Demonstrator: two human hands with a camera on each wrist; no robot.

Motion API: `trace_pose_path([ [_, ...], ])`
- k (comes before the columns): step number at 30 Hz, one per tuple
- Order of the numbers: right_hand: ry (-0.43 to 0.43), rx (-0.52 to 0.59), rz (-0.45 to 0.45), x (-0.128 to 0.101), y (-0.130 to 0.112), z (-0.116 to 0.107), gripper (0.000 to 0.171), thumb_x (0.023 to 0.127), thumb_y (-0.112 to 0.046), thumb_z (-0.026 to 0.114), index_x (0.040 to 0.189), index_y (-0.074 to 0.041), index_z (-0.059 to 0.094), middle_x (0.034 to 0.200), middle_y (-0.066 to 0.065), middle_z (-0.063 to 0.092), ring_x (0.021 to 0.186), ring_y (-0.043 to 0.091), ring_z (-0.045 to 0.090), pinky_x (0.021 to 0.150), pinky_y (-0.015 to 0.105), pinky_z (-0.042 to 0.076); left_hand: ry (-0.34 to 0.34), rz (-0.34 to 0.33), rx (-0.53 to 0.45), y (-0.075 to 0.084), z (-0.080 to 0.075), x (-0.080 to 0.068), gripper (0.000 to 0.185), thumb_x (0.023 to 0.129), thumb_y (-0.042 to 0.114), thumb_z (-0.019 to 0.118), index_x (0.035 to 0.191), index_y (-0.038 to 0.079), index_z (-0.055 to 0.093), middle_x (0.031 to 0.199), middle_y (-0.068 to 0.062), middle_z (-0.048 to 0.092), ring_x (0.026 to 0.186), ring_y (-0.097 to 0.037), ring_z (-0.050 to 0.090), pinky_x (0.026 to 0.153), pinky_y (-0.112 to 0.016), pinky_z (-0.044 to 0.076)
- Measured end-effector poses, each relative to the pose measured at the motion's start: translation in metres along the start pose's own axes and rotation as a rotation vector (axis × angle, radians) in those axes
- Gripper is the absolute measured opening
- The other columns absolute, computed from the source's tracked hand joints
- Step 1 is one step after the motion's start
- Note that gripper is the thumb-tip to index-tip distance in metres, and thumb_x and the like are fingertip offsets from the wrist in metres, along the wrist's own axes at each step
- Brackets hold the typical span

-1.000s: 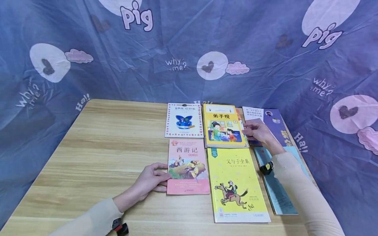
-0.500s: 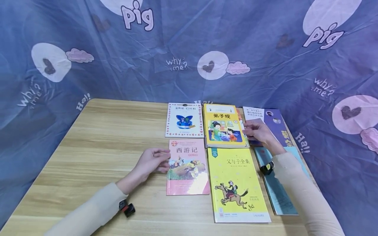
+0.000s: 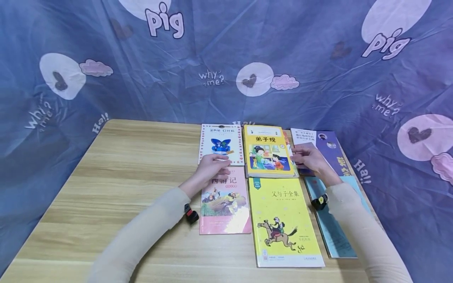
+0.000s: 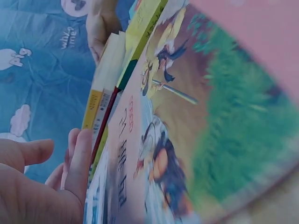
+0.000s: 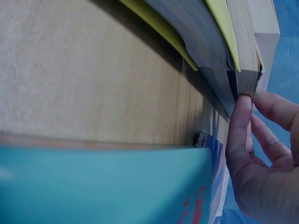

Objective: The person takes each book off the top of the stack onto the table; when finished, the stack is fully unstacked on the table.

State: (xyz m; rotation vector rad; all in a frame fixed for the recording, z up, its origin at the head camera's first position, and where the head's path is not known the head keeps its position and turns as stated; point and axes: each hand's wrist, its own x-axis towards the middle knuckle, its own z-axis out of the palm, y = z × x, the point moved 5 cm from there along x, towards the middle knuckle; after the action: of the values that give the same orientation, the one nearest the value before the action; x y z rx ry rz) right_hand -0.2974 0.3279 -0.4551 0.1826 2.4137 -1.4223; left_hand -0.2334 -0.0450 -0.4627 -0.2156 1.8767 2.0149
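Wooden table (image 3: 134,165), blue printed cloth backdrop (image 3: 106,78) behind. Yellow book stack (image 3: 269,151) at far centre-right — long axis runs away from person, title end far. Right hand (image 3: 308,157) at stack's right edge, fingers loosely extended, thumb tip touching page edges. Left hand (image 3: 211,167) over white book (image 3: 221,144) and pink book (image 3: 224,200) — fingers relaxed, holding nothing.

I count six books on the surface (image 3: 124,165): a white book (image 3: 221,142), a yellow stack-top book (image 3: 269,151), a purple book (image 3: 330,151), a pink book (image 3: 226,208), a big yellow book (image 3: 283,220) and a teal book (image 3: 332,232). My two hands are here, left hand (image 3: 210,167) and right hand (image 3: 309,157).
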Motion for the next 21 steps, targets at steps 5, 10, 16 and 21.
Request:
trace_pose_path([
  [5, 0.002, 0.004, -0.005, -0.002, -0.001, 0.001, 0.058, 0.103, -0.017, 0.069, 0.154, 0.004, 0.048, 0.092, -0.021, 0.069, 0.080, -0.001, 0.070, 0.075, 0.018, 0.066, -0.021, -0.020, 0.015, 0.000, 0.020, 0.018, 0.043, 0.099, 0.016, 0.074, 0.140, 0.006, 0.064, 0.112, -0.018, 0.078, 0.075, -0.015, 0.077, 0.076, -0.032, 0.071],
  [10, -0.007, 0.007, -0.021, -0.003, -0.001, 0.001, 0.059, 0.103, -0.016, 0.069, 0.153, 0.006, 0.048, 0.091, -0.023, 0.069, 0.081, -0.002, 0.069, 0.075, 0.018, 0.065, -0.032, -0.036, 0.031, 0.001, 0.037, 0.029, 0.043, 0.097, 0.018, 0.077, 0.137, 0.007, 0.066, 0.095, -0.015, 0.079, 0.070, -0.015, 0.076, 0.075, -0.034, 0.071],
  [16, -0.001, 0.002, -0.039, -0.003, -0.002, 0.001, 0.057, 0.104, -0.014, 0.068, 0.152, 0.008, 0.048, 0.086, -0.026, 0.067, 0.078, -0.002, 0.068, 0.073, 0.017, 0.065, -0.023, -0.035, 0.017, 0.004, 0.054, 0.035, 0.044, 0.095, 0.015, 0.079, 0.135, 0.005, 0.066, 0.083, -0.007, 0.075, 0.068, -0.015, 0.073, 0.077, -0.035, 0.071],
  [21, 0.000, -0.003, -0.037, -0.004, -0.002, 0.001, 0.057, 0.103, -0.014, 0.068, 0.151, 0.009, 0.048, 0.087, -0.024, 0.066, 0.078, -0.001, 0.068, 0.073, 0.017, 0.065, 0.003, -0.039, 0.014, 0.001, 0.058, 0.040, 0.046, 0.092, 0.014, 0.083, 0.133, 0.004, 0.065, 0.079, -0.006, 0.073, 0.065, -0.014, 0.071, 0.072, -0.033, 0.071],
])
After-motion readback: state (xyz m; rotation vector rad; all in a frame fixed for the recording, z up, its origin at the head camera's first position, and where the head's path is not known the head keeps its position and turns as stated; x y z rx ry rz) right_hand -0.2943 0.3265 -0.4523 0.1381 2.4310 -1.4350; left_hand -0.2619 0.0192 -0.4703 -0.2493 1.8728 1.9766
